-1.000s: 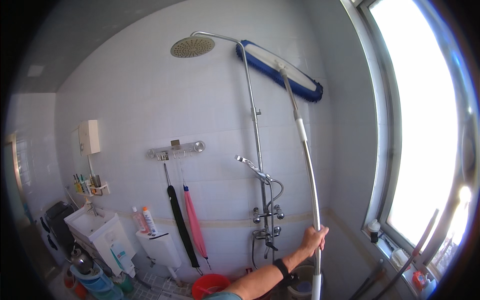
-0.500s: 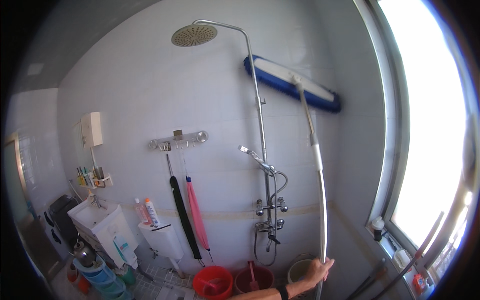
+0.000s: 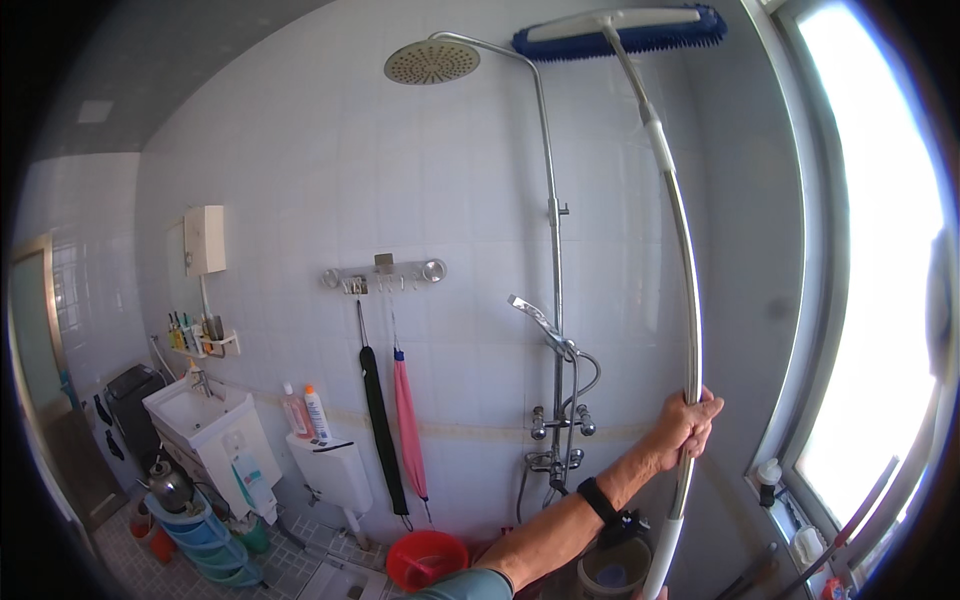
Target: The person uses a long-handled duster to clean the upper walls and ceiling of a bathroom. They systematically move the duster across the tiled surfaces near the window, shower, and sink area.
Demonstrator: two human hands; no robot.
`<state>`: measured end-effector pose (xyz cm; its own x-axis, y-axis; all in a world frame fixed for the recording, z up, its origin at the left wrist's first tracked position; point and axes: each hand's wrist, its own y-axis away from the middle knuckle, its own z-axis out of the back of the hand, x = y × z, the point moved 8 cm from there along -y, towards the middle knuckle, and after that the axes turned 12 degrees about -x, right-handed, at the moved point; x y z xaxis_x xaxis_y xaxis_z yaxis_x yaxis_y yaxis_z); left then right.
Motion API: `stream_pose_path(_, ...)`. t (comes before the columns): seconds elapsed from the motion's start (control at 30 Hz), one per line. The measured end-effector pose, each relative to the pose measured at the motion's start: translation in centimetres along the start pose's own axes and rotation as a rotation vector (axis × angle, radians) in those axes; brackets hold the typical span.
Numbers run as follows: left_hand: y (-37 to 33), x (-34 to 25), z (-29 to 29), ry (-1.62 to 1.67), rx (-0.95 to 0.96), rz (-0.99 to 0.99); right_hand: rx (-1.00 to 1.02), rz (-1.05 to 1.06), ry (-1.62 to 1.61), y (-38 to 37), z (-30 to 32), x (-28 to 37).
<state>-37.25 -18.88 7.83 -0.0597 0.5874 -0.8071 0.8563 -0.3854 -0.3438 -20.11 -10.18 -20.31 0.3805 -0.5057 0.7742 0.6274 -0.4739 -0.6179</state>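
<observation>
My left hand (image 3: 688, 432), a dark band on its wrist, is closed around the metal pole of a flat mop (image 3: 684, 240). The pole rises steeply, bending with the lens, to a wide mop head with a white plate and blue fringe (image 3: 640, 40). That head is high at the tiled wall, right of the round shower head (image 3: 432, 62), and lies nearly level. At the lower edge, by the pole's white grip (image 3: 664, 555), a sliver of skin shows, seemingly my right hand; its fingers are hidden.
A shower pipe (image 3: 552, 230) with a hand shower (image 3: 535, 318) and taps stands left of the pole. A bright window (image 3: 890, 250) is on the right, its sill holding small items. Below are a red basin (image 3: 428, 560) and a bucket (image 3: 615, 575). The washbasin (image 3: 200, 415) is far left.
The mop head has gone up the wall and turned from slanting to nearly level. My left hand has risen with the pole, and more of my forearm shows. The view has shifted slightly.
</observation>
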Motion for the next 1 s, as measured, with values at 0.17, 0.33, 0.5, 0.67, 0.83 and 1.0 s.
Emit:
stream_pose_path(0.17, 3.2, -5.2, -1.1, -0.143, -0.071, -0.147, 0.113, 0.007, -0.107, -1.2, -2.9, 0.4)
stream_pose_path(0.33, 8.9, -7.1, 0.3, -0.238, -0.167, -0.260, 0.258, 0.066, -0.194, 0.7, -5.9, -0.6)
stream_pose_path(0.5, 14.1, -11.5, 3.8, -0.254, -0.287, -0.531, 0.460, 0.012, -0.224, 0.4, -8.1, 0.5)
stream_pose_path(0.67, 17.4, -15.7, 8.6, -0.077, -0.528, -0.617, 0.467, 0.198, -0.141, -2.9, -8.6, 6.4)
stream_pose_path(0.83, 18.5, -20.1, 15.0, 0.049, -0.617, -0.633, 0.372, 0.161, -0.170, -4.2, -10.2, 10.9)
stream_pose_path(1.0, 16.9, -23.9, 21.9, 0.054, -0.644, -0.566, 0.258, 0.350, -0.056, -1.5, -15.7, 13.0)
